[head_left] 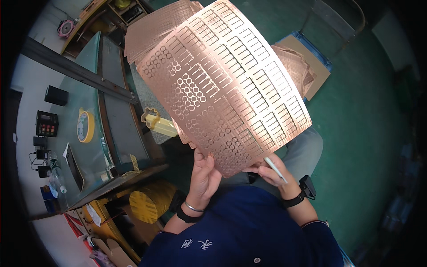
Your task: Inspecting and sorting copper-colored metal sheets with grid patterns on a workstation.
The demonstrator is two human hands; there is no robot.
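Observation:
A large copper-coloured sheet is tilted up in front of me, bearing rows of cut rectangles and clusters of small rings. My left hand grips its near left edge, thumb on the face. At the near right edge, my right hand pinches the sheet. A pale, slim pen also sits between the fingers of that hand, pointing down and to the right. Behind the sheet at the far left lies a stack of similar copper sheets. More copper sheets show at the right, partly hidden.
A glass-topped table stands at the left with a yellow tape roll, a plastic bottle and small dark boxes. Below it is a yellow-wrapped cylinder. A chair stands far right on the green floor.

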